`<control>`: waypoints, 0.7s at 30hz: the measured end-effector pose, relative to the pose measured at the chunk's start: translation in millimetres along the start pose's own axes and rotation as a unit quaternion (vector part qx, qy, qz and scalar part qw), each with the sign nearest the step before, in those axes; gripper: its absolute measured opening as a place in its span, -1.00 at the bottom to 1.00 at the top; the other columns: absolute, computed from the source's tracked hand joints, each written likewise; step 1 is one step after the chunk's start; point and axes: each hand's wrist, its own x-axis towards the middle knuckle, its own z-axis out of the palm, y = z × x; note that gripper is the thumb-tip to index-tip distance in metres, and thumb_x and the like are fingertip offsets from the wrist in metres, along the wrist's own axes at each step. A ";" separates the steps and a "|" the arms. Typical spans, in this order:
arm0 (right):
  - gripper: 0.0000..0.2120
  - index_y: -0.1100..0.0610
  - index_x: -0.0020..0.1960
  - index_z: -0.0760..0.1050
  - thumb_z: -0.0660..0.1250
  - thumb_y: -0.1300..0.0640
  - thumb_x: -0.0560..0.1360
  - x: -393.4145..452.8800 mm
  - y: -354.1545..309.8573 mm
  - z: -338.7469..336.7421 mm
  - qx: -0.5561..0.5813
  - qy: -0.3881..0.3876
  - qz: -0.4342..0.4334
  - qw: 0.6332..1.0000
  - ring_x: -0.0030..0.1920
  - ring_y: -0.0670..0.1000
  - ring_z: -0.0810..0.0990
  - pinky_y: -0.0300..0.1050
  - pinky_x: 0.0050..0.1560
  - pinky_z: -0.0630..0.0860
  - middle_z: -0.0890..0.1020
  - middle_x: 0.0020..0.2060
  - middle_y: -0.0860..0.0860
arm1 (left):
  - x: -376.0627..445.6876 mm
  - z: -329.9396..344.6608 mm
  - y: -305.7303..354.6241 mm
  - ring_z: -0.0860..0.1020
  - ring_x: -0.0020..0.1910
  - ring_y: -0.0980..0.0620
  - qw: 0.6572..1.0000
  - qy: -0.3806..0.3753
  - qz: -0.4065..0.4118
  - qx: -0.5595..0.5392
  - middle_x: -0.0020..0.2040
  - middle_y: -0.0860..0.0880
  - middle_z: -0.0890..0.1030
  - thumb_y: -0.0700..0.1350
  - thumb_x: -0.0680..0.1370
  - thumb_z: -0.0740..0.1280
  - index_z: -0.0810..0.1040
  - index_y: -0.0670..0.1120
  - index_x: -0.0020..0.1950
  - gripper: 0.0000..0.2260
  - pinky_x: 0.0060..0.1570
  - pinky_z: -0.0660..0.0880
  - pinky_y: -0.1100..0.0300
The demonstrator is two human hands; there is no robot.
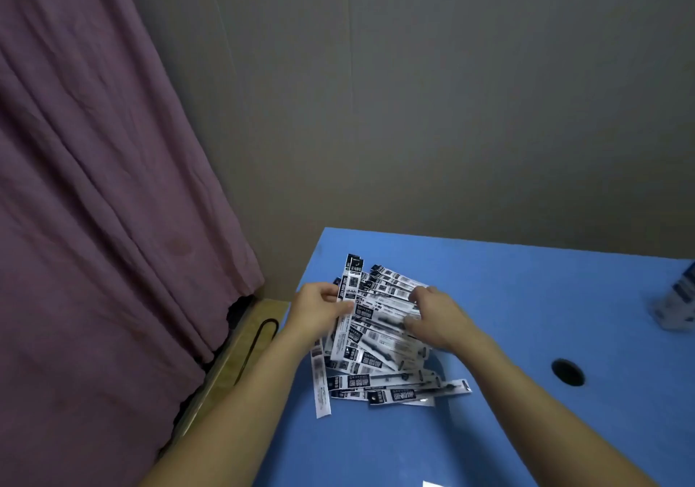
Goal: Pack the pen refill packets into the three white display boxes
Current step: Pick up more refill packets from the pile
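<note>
While we gather the loose pen refill packets (380, 340) on the blue table (526, 298), our left hand (319, 311) pinches several, our right hand (440, 317) presses flat; next, carry them to the white box (677, 298) at three o'clock.

We are seeing black-and-white pen refill packets (380, 340) lying fanned in an overlapping heap near the blue tabletop's (526, 298) left edge.
</note>
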 end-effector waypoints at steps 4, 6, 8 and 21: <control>-0.57 0.11 0.29 0.43 0.31 -0.08 0.51 -36.4 15.6 -4.6 -0.006 0.019 0.072 0.997 0.24 0.13 0.49 0.01 0.18 0.50 0.53 0.24 0.09 | -9.8 18.7 25.7 0.59 0.03 0.03 0.997 -0.032 0.062 0.045 0.02 0.02 0.61 -0.08 0.48 0.55 0.57 -0.14 0.30 -0.57 0.07 0.50 0.17; -0.56 0.11 0.31 0.42 0.30 -0.07 0.52 -59.5 24.9 -8.4 -0.002 0.032 0.113 0.993 0.27 0.14 0.48 0.01 0.19 0.49 0.52 0.25 0.09 | -17.6 30.8 38.8 0.59 -0.01 0.06 0.992 -0.049 0.104 0.055 -0.02 0.05 0.61 -0.07 0.48 0.55 0.60 -0.12 0.26 -0.62 0.03 0.48 0.19; -0.54 0.13 0.34 0.40 0.29 -0.09 0.54 -83.6 35.5 -14.0 0.003 0.054 0.153 0.987 0.28 0.14 0.47 0.03 0.20 0.49 0.50 0.27 0.09 | -30.2 44.2 53.0 0.60 -0.03 0.07 0.985 -0.074 0.140 0.065 -0.05 0.05 0.63 -0.06 0.48 0.54 0.63 -0.07 0.19 -0.69 0.01 0.47 0.19; -0.52 0.15 0.41 0.36 0.26 -0.10 0.60 -281.4 146.0 -43.1 0.026 0.173 0.357 0.918 0.28 0.14 0.47 0.04 0.19 0.49 0.47 0.32 0.11 | -135.5 191.4 115.3 0.62 -0.19 0.11 0.934 -0.267 0.235 0.034 -0.18 0.05 0.68 -0.14 0.51 0.51 0.67 -0.03 -0.06 -0.94 -0.22 0.45 0.27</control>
